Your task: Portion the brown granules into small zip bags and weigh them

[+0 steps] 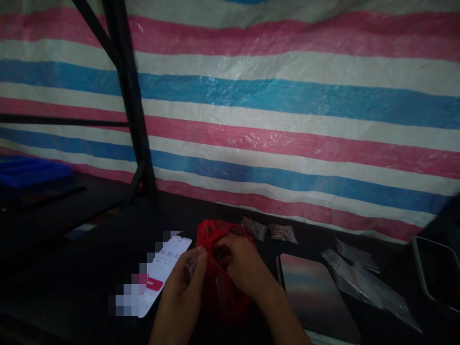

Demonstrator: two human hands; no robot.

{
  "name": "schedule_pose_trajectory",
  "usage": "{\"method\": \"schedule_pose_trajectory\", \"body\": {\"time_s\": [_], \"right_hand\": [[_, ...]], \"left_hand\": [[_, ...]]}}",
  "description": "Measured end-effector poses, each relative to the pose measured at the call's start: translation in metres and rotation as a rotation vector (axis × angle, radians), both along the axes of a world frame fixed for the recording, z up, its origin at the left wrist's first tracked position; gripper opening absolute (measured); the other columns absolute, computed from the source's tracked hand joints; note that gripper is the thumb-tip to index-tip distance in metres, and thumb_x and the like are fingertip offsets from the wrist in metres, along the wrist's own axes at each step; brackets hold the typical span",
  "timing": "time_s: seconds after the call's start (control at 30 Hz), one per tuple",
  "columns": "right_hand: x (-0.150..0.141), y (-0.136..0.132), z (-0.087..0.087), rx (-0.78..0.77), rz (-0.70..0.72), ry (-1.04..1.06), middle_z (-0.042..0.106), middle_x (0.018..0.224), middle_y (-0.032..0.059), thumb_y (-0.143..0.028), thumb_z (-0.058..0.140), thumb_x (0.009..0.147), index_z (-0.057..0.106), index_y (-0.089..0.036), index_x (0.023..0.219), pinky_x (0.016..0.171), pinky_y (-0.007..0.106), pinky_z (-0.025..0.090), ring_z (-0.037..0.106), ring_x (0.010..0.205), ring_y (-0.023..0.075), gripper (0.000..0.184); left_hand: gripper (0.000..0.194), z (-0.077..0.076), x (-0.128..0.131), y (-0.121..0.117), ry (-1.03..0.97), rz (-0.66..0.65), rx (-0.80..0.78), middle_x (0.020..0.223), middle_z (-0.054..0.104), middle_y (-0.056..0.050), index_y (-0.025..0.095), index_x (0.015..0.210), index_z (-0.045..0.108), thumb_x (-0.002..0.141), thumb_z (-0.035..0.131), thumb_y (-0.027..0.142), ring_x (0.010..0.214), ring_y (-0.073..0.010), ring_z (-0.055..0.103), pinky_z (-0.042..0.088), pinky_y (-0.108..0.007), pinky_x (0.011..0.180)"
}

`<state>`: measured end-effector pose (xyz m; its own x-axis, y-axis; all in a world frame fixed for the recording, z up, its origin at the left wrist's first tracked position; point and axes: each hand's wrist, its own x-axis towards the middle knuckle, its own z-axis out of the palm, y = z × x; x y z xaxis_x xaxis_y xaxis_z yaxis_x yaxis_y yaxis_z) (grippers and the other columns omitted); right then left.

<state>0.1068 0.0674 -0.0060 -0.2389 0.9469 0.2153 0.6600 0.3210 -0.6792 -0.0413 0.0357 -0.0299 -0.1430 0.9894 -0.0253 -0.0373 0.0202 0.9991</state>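
At lower centre, the left hand pinches a clear pouch; the right hand's fingers grip a red bag.

Dim, murky foreground w/ glare on striped tarp, edges perhaps slightly soft.

A: what's inside the red bag? The right hand is right over its opening, so can't tell.

B: same. The phone at lower centre-left is half pixelated, and the metal tray and both forearms get cut off by the bottom edge.
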Motion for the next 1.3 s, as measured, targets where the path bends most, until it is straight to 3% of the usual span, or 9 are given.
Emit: {"method": "schedule_pose_trajectory", "body": {"time_s": [0.1, 0.23, 0.47, 0.53, 0.63, 0.77, 0.9, 1.03, 1.3], "right_hand": [[0.005, 0.003, -0.005, -0.098, 0.008, 0.194, 0.084, 0.109, 0.0062, 0.014, 0.055, 0.071, 0.079, -0.017, 0.106, 0.088, 0.026, 0.060, 0.080, 0.101, 0.0186, 0.052], [0.017, 0.007, -0.005, -0.149, -0.013, 0.383, 0.082, 0.111, 0.0105, 0.004, 0.065, 0.079, 0.076, -0.014, 0.109, 0.094, 0.033, 0.060, 0.078, 0.105, 0.0219, 0.036], [0.029, -0.010, 0.024, -0.242, 0.120, 0.545, 0.081, 0.109, 0.0041, -0.009, 0.071, 0.083, 0.076, -0.021, 0.110, 0.097, 0.036, 0.058, 0.077, 0.105, 0.0218, 0.031], [0.026, -0.019, 0.034, -0.225, 0.145, 0.490, 0.080, 0.109, 0.0026, -0.005, 0.070, 0.082, 0.078, -0.024, 0.109, 0.098, 0.036, 0.057, 0.075, 0.105, 0.0210, 0.034], [0.018, -0.033, 0.048, -0.039, 0.118, 0.263, 0.076, 0.111, 0.0021, 0.003, 0.065, 0.081, 0.081, -0.025, 0.104, 0.101, 0.033, 0.052, 0.071, 0.106, 0.0183, 0.039], [0.006, -0.045, 0.061, 0.055, 0.183, 0.055, 0.070, 0.114, 0.0023, 0.008, 0.055, 0.082, 0.080, -0.024, 0.104, 0.102, 0.032, 0.050, 0.067, 0.106, 0.0168, 0.046], [0.004, -0.047, 0.067, 0.104, 0.235, 0.080, 0.068, 0.117, 0.0009, 0.009, 0.051, 0.084, 0.080, -0.027, 0.106, 0.102, 0.028, 0.049, 0.065, 0.110, 0.0148, 0.051], [0.017, -0.037, 0.061, 0.147, 0.132, 0.130, 0.069, 0.119, 0.0007, 0.008, 0.055, 0.085, 0.079, -0.025, 0.108, 0.104, 0.025, 0.048, 0.066, 0.111, 0.0132, 0.047], [0.026, 0.002, 0.017, 0.050, -0.145, -0.193, 0.072, 0.119, 0.0106, 0.006, 0.062, 0.080, 0.078, -0.019, 0.109, 0.103, 0.041, 0.050, 0.068, 0.115, 0.0282, 0.041]], "left_hand": [[0.064, 0.000, -0.002, 0.000, -0.028, 0.014, 0.032, 0.096, 0.077, -0.005, 0.023, 0.099, 0.066, 0.071, 0.073, 0.080, 0.090, -0.0260, 0.073, 0.060, -0.034, 0.080], [0.058, -0.010, -0.002, 0.002, 0.044, 0.064, 0.128, 0.094, 0.077, -0.004, 0.023, 0.101, 0.067, 0.070, 0.078, 0.071, 0.094, -0.0271, 0.073, 0.062, -0.035, 0.080], [0.040, -0.024, 0.002, 0.003, 0.233, -0.037, 0.172, 0.103, 0.074, -0.003, 0.028, 0.109, 0.065, 0.087, 0.068, 0.061, 0.097, -0.0270, 0.072, 0.059, -0.039, 0.086], [0.043, -0.025, 0.004, 0.002, 0.267, -0.038, 0.160, 0.115, 0.074, -0.006, 0.027, 0.115, 0.065, 0.088, 0.067, 0.060, 0.106, -0.0304, 0.071, 0.057, -0.044, 0.093], [0.047, -0.026, 0.008, 0.000, 0.257, -0.032, 0.189, 0.125, 0.073, -0.009, 0.026, 0.124, 0.063, 0.089, 0.066, 0.058, 0.116, -0.0333, 0.069, 0.053, -0.049, 0.101], [0.043, -0.024, 0.010, -0.001, 0.234, -0.044, 0.216, 0.122, 0.073, -0.010, 0.026, 0.123, 0.062, 0.090, 0.065, 0.053, 0.114, -0.0323, 0.070, 0.053, -0.049, 0.102], [0.038, -0.019, 0.011, -0.002, 0.207, -0.020, 0.227, 0.113, 0.074, -0.007, 0.026, 0.117, 0.063, 0.089, 0.064, 0.051, 0.108, -0.0303, 0.071, 0.056, -0.045, 0.096], [0.036, -0.015, 0.011, -0.002, 0.189, -0.018, 0.215, 0.109, 0.073, -0.005, 0.026, 0.112, 0.063, 0.089, 0.066, 0.053, 0.099, -0.0270, 0.071, 0.059, -0.039, 0.087], [0.037, -0.013, 0.008, -0.003, 0.205, 0.016, 0.185, 0.102, 0.072, -0.002, 0.027, 0.113, 0.062, 0.089, 0.067, 0.056, 0.097, -0.0262, 0.070, 0.057, -0.038, 0.087]]}}
